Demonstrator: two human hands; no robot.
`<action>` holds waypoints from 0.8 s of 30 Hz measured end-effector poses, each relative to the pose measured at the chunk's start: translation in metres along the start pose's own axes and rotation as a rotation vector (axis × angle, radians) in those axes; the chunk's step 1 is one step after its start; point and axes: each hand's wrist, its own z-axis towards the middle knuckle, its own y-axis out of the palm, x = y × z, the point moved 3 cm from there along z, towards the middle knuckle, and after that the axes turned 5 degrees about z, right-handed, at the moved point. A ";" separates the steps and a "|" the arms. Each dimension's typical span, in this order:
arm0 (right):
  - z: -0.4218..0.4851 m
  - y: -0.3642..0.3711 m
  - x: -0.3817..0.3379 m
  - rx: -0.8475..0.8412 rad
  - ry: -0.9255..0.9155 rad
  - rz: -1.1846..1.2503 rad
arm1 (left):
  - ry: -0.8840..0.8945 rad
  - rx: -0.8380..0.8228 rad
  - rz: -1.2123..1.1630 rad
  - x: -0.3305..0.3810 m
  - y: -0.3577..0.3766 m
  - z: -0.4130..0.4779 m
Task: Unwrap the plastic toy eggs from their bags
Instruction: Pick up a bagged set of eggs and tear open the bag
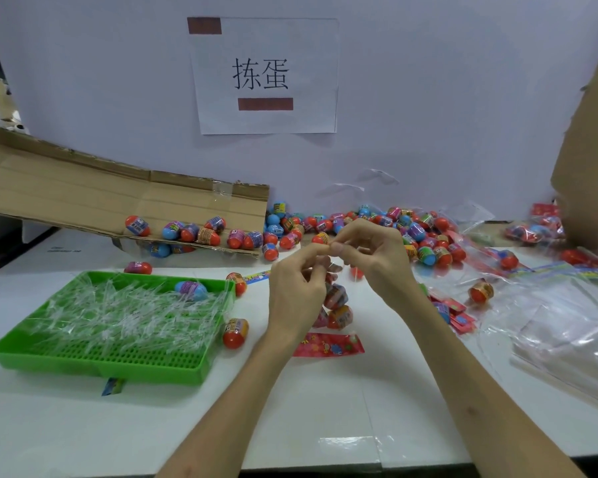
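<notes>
Hands, left hand (296, 291) and right hand (373, 251), pinch a bag of eggs (337, 305) between green tray (152, 369) and loose eggs (425, 243).

Loose eggs (425, 236) mostly red halves with blue, purple or orange tops, striped printed bands; green perforated tray (125, 360) full of clear strips (125, 312); red flowered header card (328, 345); brown cardboard flap (83, 191); white table (290, 408); white sign (266, 75), black characters, two brown-red bars

white table (325, 415) | on it: green tray (94, 365), loose toy eggs (425, 255), cardboard flap (83, 198), clear bags (567, 332)
</notes>
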 end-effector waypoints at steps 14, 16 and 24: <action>0.005 -0.042 0.021 0.356 0.279 0.222 | -0.142 0.032 -0.180 -0.006 -0.005 0.006; 0.004 -0.052 0.029 0.340 0.356 0.210 | -0.237 0.039 -0.241 -0.010 -0.006 0.007; 0.002 -0.076 0.031 0.582 0.414 0.207 | -0.529 0.220 -0.332 -0.030 -0.015 0.009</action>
